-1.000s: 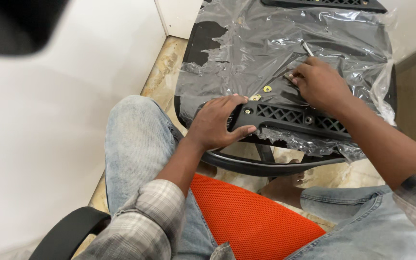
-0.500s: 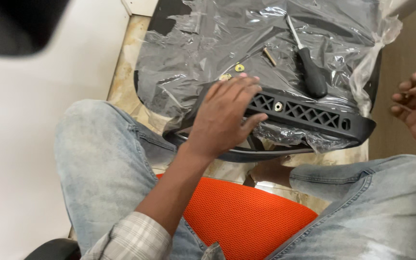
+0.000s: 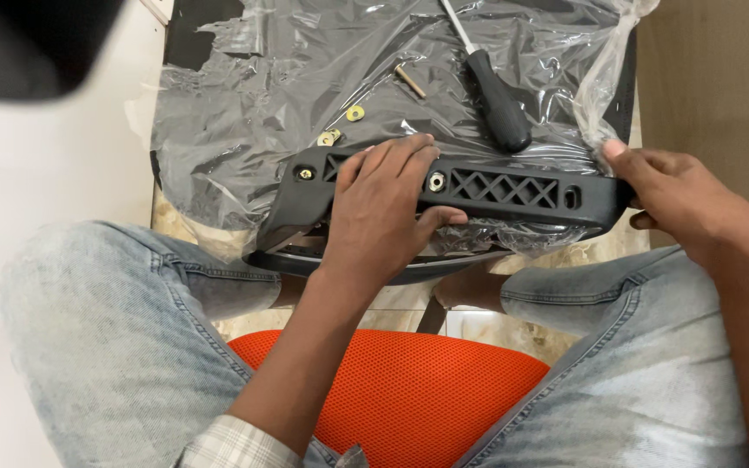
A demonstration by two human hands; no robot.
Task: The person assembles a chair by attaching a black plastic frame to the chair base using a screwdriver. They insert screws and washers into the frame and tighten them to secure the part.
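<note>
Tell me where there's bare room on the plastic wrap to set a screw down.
Free: the upper-left stretch of plastic wrap, left of the two brass washers. Crowded: the black armrest bracket under both hands, and around the screwdriver and bolt.

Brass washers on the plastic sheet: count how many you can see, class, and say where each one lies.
2. One brass washer lies above the black bracket; the other sits lower left of it, near the left hand. More may be hidden under the hand.
</note>
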